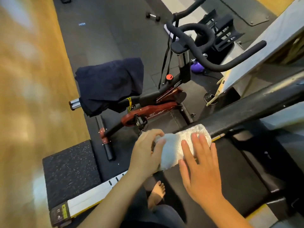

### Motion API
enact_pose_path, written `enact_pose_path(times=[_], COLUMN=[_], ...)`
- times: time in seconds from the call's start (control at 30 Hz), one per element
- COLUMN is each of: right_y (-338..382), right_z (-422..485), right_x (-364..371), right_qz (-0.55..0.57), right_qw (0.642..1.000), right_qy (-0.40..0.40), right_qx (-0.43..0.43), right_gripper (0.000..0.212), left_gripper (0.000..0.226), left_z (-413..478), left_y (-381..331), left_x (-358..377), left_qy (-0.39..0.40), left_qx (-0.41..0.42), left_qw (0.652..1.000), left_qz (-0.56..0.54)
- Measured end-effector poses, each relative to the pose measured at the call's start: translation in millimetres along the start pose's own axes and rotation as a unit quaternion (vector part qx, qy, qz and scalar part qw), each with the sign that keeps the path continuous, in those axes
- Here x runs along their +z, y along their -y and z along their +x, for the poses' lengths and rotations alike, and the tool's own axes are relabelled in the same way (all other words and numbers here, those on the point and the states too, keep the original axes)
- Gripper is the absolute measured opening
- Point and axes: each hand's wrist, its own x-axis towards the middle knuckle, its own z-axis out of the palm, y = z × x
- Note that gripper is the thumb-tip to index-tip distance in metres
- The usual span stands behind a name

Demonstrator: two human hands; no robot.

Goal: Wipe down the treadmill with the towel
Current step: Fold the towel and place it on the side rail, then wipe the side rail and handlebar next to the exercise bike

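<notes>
Towel [179, 145] nubby terry cloth; treadmill handrail [246, 111] matt blk.

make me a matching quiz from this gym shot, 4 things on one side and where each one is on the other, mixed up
Things
1. white towel
2. navy cloth
3. dumbbell
4. purple kettlebell

Places
a. alone on the floor mat, at the top of the view
b. on the treadmill rail, gripped by the left hand and pressed by the flat right hand
c. low behind the handlebar post
d. draped over the seat end of the exercise bike

Pairs: 1-b, 2-d, 3-a, 4-c
</notes>
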Motion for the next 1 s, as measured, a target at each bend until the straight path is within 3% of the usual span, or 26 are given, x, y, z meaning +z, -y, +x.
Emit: enact_pose_path(times=[0.23, 0.4, 0.6, 0.7, 0.8, 0.87, 1.0], right_y=[19.2, 45.2, 51.5, 49.1, 68.2, 86.6, 99.7], right_z=[6.2, 12.8, 49.3, 66.2, 60.8, 45.5, 15.2], right_x=[-6.2, -0.4, -7.4, -11.1, -5.7, -2.3, -17.2], right_qz=[0.006, 0.048, 0.094, 0.052, 0.023, 0.009, -0.010], right_qw=[0.993, 0.966, 0.904, 0.883, 0.887, 0.896, 0.941], right_qy=[-0.067, -0.095, -0.121, -0.113, -0.099, -0.073, 0.067], right_qx=[0.099, 0.237, 0.400, 0.452, 0.451, 0.437, 0.331], right_gripper=[0.043, 0.041, 0.039, 0.036, 0.039, 0.047, 0.058], left_gripper=[0.011, 0.013, 0.018, 0.029, 0.047, 0.055, 0.051], left_z=[65.1, 98.5, 107.9, 86.5, 66.4, 65.9, 98.6], left_y=[-9.7, -9.7, -15.0, -22.0, -9.2, 2.7, -1.0], left_x=[-4.6, 5.5, 11.1, 1.8, -0.8, 1.5, 24.7], left_qy=[0.156, 0.248, 0.207, 0.262, 0.383, 0.416, 0.487], left_qx=[0.063, 0.107, 0.213, 0.230, 0.164, 0.154, 0.110], left_qw=[0.985, 0.963, 0.955, 0.937, 0.908, 0.894, 0.859], left_qz=[0.045, 0.018, -0.006, -0.015, -0.046, -0.064, -0.113])
